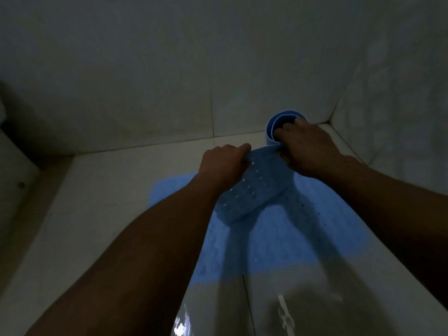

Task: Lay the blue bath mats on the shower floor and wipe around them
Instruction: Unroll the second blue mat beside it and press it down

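Dimly, I see 2 blue mats in the shower corner. 1 flat mat lies spread on the wet shower floor, partly under my forearms' shadows. Above it I hold a second mat, still partly rolled: its coiled end sits near the tiled wall by the corner, and its loose, perforated strip hangs down toward me. My left hand has its fingers closed over the strip's left edge. My right hand grips the roll, with fingers hooked inside the coil and curled around its wall.
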A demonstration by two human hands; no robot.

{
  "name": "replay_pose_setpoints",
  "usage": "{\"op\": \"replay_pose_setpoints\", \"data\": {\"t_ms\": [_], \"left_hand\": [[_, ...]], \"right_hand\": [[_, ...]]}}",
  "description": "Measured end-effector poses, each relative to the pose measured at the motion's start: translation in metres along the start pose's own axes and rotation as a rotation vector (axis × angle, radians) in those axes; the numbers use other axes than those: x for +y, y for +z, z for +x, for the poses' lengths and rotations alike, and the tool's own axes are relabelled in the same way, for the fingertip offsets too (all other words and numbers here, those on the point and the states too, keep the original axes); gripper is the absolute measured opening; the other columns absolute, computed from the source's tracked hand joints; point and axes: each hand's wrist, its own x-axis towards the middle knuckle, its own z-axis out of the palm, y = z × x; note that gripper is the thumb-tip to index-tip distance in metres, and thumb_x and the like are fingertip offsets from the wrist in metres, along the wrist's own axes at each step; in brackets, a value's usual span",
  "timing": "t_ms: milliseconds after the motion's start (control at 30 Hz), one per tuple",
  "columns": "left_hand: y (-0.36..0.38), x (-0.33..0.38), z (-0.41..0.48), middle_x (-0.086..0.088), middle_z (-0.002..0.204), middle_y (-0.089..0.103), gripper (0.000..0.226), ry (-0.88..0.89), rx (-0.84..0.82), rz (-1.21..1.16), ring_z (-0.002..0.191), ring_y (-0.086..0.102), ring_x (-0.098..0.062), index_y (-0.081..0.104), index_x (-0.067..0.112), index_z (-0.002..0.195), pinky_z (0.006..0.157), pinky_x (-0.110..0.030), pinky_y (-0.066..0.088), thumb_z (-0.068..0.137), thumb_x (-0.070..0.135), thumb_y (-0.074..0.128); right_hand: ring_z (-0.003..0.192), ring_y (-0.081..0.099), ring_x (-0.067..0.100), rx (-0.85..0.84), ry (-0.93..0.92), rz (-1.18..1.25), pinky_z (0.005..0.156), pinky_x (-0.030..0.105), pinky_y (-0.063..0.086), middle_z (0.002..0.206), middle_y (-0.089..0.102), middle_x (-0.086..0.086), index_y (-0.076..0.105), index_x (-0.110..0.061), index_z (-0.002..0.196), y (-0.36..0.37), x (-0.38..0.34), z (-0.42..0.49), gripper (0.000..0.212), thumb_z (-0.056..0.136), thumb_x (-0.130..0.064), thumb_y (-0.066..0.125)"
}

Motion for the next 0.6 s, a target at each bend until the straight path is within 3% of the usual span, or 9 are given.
{"op": "replay_pose_setpoints", "data": {"t_ms": [233,433,600], "left_hand": [[-0.003,0.026,-0.074,-0.011,0.102,0.064,0.024,-0.105,-0.052,0.011,0.084,0.057,-0.031,0.048,0.024,0.121,0.065,-0.037,0.037,0.104,0.040,0.042],[-0.063,0.034,-0.085,-0.006,0.102,0.068,0.022,-0.181,0.021,-0.025,0.085,0.061,-0.027,0.057,0.028,0.112,0.072,-0.038,0.050,0.099,0.044,0.051],[-0.098,0.049,-0.085,-0.015,0.104,0.068,0.030,-0.153,0.093,0.039,0.094,0.062,-0.038,0.060,0.023,0.115,0.069,-0.035,0.036,0.097,0.046,0.055]], "right_hand": [[0.111,0.053,0.033,0.036,-0.151,-0.025,0.076,0.043,0.047,0.115,0.064,0.010,0.066,-0.012,0.118,-0.005,-0.022,-0.056,0.028,0.091,-0.019,0.061],[0.115,0.053,0.032,0.112,-0.125,0.142,0.081,0.044,0.049,0.121,0.062,0.008,0.063,-0.014,0.123,-0.036,-0.011,-0.082,0.033,0.094,-0.029,0.056],[0.112,0.058,0.038,0.110,-0.062,0.269,0.083,0.046,0.050,0.120,0.063,0.015,0.062,-0.012,0.124,-0.062,0.008,-0.086,0.038,0.094,-0.036,0.059]]}}
